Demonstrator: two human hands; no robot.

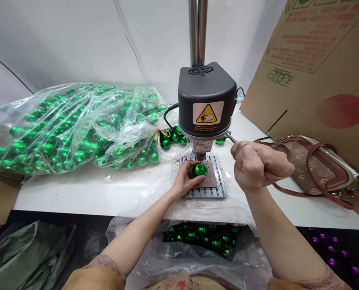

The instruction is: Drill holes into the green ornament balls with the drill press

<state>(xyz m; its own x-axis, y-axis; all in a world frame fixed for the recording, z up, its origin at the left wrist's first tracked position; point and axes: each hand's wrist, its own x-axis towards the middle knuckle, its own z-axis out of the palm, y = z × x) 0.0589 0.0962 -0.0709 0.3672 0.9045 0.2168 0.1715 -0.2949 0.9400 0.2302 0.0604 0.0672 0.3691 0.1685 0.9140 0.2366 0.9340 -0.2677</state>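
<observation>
A small bench drill press [206, 100] stands on a white table [91, 189], with a shiny steel column rising behind its dark grey head. My left hand [185, 177] pinches a shiny green ball [200, 169] on the ribbed base plate [218, 189], right under the drill chuck. My right hand [256, 165] is closed in a fist around the press's metal feed lever [231, 138] at the right side of the head.
A large clear bag of green balls [70, 125] lies at the left of the table, with loose balls [173, 139] behind the press. A brown handbag [315, 165] and a cardboard box [315, 60] sit at the right. Below the table edge, an open plastic bag [203, 235] holds more green balls.
</observation>
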